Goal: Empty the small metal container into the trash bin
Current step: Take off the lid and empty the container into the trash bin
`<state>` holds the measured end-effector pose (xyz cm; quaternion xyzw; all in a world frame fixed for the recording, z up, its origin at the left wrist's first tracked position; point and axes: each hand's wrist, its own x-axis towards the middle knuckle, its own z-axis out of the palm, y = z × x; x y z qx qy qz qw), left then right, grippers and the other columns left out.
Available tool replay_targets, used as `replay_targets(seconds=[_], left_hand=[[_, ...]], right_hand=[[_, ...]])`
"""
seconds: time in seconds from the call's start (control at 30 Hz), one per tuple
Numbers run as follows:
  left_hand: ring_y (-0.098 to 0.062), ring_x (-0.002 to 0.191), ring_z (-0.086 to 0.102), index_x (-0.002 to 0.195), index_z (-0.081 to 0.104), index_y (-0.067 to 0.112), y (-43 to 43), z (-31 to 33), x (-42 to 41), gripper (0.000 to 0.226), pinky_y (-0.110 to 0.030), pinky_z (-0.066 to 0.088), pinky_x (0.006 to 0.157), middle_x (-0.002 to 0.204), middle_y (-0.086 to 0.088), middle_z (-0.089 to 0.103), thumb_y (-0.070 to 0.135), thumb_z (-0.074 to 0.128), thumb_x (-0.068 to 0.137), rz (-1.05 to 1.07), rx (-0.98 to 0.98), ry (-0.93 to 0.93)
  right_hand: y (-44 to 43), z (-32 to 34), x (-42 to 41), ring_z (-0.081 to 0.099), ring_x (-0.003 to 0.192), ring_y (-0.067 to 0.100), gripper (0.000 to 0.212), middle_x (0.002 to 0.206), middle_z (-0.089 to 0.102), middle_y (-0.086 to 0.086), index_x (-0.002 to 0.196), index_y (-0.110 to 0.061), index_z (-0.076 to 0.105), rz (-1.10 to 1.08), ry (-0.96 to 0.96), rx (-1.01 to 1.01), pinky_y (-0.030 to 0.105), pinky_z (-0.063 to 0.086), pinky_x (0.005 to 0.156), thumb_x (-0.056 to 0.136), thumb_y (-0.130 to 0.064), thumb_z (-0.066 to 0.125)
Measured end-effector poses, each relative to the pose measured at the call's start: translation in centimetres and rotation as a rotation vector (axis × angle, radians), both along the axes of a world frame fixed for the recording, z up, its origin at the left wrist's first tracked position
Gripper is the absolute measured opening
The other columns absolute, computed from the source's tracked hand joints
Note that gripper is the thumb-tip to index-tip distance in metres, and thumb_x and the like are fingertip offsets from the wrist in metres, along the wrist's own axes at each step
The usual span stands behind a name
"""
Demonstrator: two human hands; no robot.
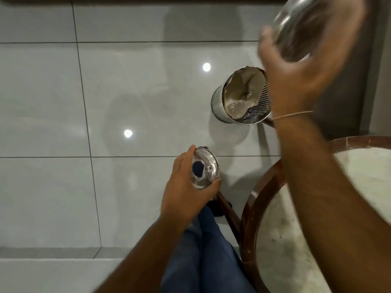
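My right hand (296, 77) grips the small metal container (313, 24), held high at the top right and blurred; its opening cannot be made out. Below it on the floor stands the trash bin (218, 102), a perforated steel can lined with crumpled brown paper. My left hand (182, 191) holds the container's round steel lid (206, 171) lower down, over the floor near my knees. The lid's shiny face points up.
A round marble-topped table with a dark wooden rim (251, 199) stands at the lower right, close to my right arm. Glossy grey floor tiles (105, 92) spread to the left. My legs in blue trousers (203, 250) are at the bottom.
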<state>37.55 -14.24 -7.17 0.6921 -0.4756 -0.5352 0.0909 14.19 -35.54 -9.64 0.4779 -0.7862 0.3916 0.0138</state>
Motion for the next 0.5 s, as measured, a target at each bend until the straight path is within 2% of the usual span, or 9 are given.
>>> replay_targets(seconds=[0.1,0.13,0.17,0.23,0.3,0.33,0.43,0.47,0.5], left_hand=[[-0.004,0.142,0.044,0.165,0.027,0.035,-0.9,-0.1,-1.0,0.106,-0.007,0.034,0.103,0.162,0.013,0.042,0.053,0.088,0.079,-0.007,-0.009,-0.002],[-0.005,0.142,0.045,0.165,0.027,0.036,-1.2,-0.1,-1.2,0.107,-0.012,0.036,0.105,0.162,0.012,0.042,0.054,0.088,0.079,-0.002,-0.006,0.003],[-0.005,0.141,0.046,0.164,0.027,0.038,-1.4,-0.3,-1.4,0.107,-0.017,0.039,0.106,0.161,0.013,0.042,0.057,0.088,0.078,0.008,-0.009,0.016],[-0.005,0.136,0.049,0.162,0.027,0.041,-1.8,-0.7,-1.6,0.107,-0.024,0.045,0.107,0.159,0.014,0.043,0.063,0.085,0.075,0.042,-0.023,0.03],[-0.007,0.136,0.051,0.163,0.028,0.039,-1.8,-1.2,-1.5,0.107,-0.028,0.047,0.108,0.159,0.01,0.044,0.062,0.085,0.076,0.048,-0.032,0.023],[-0.008,0.136,0.05,0.164,0.029,0.037,-1.9,-1.2,-1.7,0.106,-0.029,0.047,0.109,0.16,0.008,0.044,0.058,0.087,0.077,0.047,-0.03,0.02],[-0.001,0.129,0.05,0.164,0.033,0.032,-2.3,-0.8,-1.8,0.104,-0.019,0.048,0.106,0.156,0.005,0.047,0.054,0.088,0.078,0.088,-0.039,0.014],[0.003,0.126,0.049,0.163,0.034,0.032,-2.6,-0.6,-1.8,0.104,-0.01,0.045,0.101,0.154,0.007,0.049,0.057,0.087,0.077,0.098,-0.055,0.017],[0.005,0.124,0.048,0.163,0.034,0.033,-3.0,-0.3,-1.8,0.104,-0.005,0.042,0.097,0.152,0.008,0.049,0.062,0.084,0.075,0.105,-0.075,0.017]], right_hand=[[4.7,-2.1,2.6,0.057,0.147,0.024,0.082,0.16,0.06,0.006,0.162,-0.015,0.052,0.166,-0.264,0.604,0.033,0.047,0.128,0.093,-0.044,0.087],[4.8,-1.9,2.5,0.055,0.149,0.026,0.086,0.163,0.057,0.006,0.166,-0.018,0.047,0.172,-0.251,0.607,0.036,0.049,0.126,0.094,-0.045,0.086],[4.0,-1.4,2.4,0.056,0.147,0.025,0.087,0.163,0.058,0.006,0.165,-0.021,0.047,0.183,-0.186,0.49,0.03,0.049,0.124,0.093,-0.05,0.084],[1.0,-0.2,1.5,0.065,0.132,0.02,0.078,0.146,0.07,0.007,0.151,-0.025,0.06,0.096,0.009,0.087,0.01,0.043,0.115,0.088,-0.064,0.083],[-0.9,0.1,1.0,0.073,0.114,0.021,0.069,0.125,0.077,0.007,0.132,-0.028,0.065,0.02,0.118,-0.161,0.016,0.056,0.103,0.084,-0.074,0.083],[-0.6,-0.6,1.1,0.073,0.114,0.024,0.067,0.125,0.076,0.007,0.132,-0.028,0.065,0.019,0.103,-0.072,0.024,0.06,0.1,0.085,-0.073,0.083],[3.5,-3.5,2.6,0.066,0.135,0.027,0.08,0.147,0.07,0.007,0.156,-0.023,0.056,0.16,-0.349,0.726,0.041,0.056,0.117,0.089,-0.049,0.09],[4.2,-3.7,2.5,0.064,0.14,0.025,0.085,0.152,0.068,0.006,0.161,-0.022,0.052,0.125,-0.468,0.795,0.042,0.053,0.122,0.089,-0.044,0.091],[4.3,-3.6,2.4,0.063,0.144,0.023,0.089,0.155,0.067,0.005,0.164,-0.022,0.049,0.078,-0.557,0.754,0.041,0.052,0.124,0.089,-0.042,0.092]])
